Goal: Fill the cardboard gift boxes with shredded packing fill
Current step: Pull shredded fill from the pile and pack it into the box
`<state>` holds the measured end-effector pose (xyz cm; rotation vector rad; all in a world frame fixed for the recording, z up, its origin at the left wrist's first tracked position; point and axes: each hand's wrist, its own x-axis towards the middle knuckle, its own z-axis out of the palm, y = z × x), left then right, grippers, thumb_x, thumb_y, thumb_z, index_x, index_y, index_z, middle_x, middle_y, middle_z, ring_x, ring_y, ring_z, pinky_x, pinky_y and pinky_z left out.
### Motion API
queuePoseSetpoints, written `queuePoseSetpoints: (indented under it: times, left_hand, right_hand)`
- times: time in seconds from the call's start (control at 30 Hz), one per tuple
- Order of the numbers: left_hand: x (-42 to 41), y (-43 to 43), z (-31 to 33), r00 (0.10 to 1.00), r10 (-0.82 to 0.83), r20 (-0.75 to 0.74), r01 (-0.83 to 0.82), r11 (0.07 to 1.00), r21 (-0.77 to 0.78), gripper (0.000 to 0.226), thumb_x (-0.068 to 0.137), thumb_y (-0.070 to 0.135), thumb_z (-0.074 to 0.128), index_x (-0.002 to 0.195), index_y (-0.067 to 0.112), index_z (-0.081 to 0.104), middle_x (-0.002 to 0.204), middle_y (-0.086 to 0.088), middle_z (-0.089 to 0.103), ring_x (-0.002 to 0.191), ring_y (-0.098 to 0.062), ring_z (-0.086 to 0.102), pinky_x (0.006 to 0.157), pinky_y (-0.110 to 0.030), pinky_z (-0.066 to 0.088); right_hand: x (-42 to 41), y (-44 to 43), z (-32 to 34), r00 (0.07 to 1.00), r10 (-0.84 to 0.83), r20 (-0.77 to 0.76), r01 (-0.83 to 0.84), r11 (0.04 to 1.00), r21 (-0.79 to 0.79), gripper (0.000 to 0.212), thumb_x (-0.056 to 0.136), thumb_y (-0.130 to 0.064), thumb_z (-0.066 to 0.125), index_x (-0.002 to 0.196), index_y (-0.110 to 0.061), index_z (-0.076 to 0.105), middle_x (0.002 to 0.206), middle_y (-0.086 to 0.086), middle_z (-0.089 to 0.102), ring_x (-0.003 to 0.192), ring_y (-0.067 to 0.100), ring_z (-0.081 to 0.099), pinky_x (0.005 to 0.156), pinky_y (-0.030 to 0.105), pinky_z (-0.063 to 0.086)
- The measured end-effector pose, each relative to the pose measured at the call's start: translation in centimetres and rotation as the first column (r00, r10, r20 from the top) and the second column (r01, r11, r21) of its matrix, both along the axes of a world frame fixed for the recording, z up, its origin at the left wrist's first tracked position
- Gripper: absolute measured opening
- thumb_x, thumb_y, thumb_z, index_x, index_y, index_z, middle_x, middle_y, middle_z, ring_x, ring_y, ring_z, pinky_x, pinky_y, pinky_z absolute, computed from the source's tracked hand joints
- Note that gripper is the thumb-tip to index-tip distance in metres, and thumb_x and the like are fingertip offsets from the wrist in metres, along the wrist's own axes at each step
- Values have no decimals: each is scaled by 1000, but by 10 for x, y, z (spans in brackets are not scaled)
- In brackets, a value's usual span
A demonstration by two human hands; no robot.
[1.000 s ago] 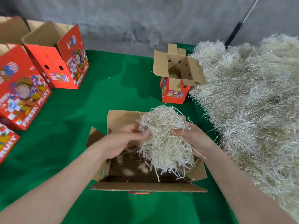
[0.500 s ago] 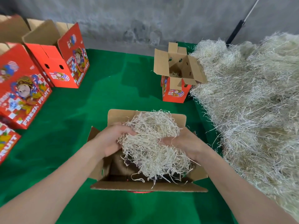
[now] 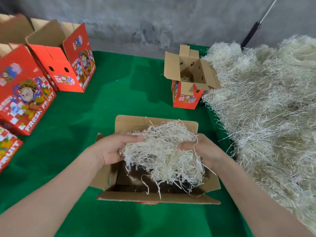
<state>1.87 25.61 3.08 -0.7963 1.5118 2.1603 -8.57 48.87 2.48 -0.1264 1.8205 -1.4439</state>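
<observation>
A clump of pale shredded packing fill is held over the open brown cardboard gift box, with its lower strands hanging into the box mouth. It is gripped from both sides: the left hand is curled round its left edge and the right hand round its right edge. The box is stood on the green-covered worktop. A large heap of the same pale shreds is piled just to the right. A smaller open red printed box is set against that heap, and red printed fruit boxes are ranged at far left.

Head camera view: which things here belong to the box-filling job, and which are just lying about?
In the job:
left hand, right hand, clump of fill they hold, near box beneath it, big fill pile.

Lying about for now:
small open box, red boxes at left, black-handled pole.
</observation>
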Motion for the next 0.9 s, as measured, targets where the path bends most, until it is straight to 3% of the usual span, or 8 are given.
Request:
queuePoseSetpoints:
  times: [0.07,0.13,0.2,0.3,0.47,0.57,0.7,0.9]
  left_hand:
    - [2,0,-2,999,35,-41,-27,983,183,66,56,26,82,117,7,63,135,-16,50,124,-24,48,97,-48,43]
    - [1,4,-8,999,-7,-52,14,989,148,98,58,18,80,143,8,32,134,-10,52,134,-31,34,108,-55,23]
    - [0,16,-10,988,-148,-34,149,989,24,121,54,10,81,149,15,5,128,-5,54,126,-24,42,111,-49,18]
    - [-4,22,-13,991,-135,-23,132,986,-104,115,50,1,80,146,14,18,124,-8,52,118,-18,48,111,-40,24]
    - [-7,15,-22,995,91,-46,-97,985,-142,104,69,-6,72,148,13,8,148,-13,25,137,-23,22,113,-42,12]
    - [-8,28,-18,998,4,-62,-8,997,-76,123,54,9,81,148,14,1,150,-11,21,138,-23,21,114,-42,14]
    - [-7,27,-15,991,-128,-29,125,986,-108,119,49,0,80,146,14,13,137,-10,36,134,-23,29,112,-38,18]
    - [-5,-2,-18,996,-86,7,86,974,-211,99,69,-6,67,148,20,14,153,-10,17,140,-23,13,112,-41,9]
  right_hand:
    - [-1,-7,-2,995,-87,52,87,996,-13,66,68,-20,78,127,-6,51,122,8,61,117,26,54,106,48,35]
    - [1,-13,-2,981,-162,109,164,986,-15,65,65,-25,78,123,-9,56,128,8,57,124,27,48,108,49,32]
    - [5,-20,-2,975,-167,144,175,983,-49,45,67,-28,77,109,-18,65,133,6,53,128,25,43,111,49,27]
    - [8,-17,-2,995,-65,76,70,995,-67,71,57,-40,85,118,-21,53,131,-5,53,126,15,42,112,42,23]
    - [12,-2,2,959,280,-54,-276,959,66,64,65,-25,83,118,-37,50,117,-21,62,106,-5,57,99,24,38]
    - [25,-19,-6,952,299,-68,-289,950,119,77,55,-36,87,119,-29,44,118,-17,55,114,3,48,101,23,33]
    - [27,-28,-12,961,195,-196,-178,979,101,41,71,7,71,87,-28,59,77,-16,68,81,-5,65,55,3,44]
    - [14,-6,-9,986,96,-137,-99,995,-17,42,76,3,71,92,-33,56,84,-20,70,84,-3,65,61,7,46]
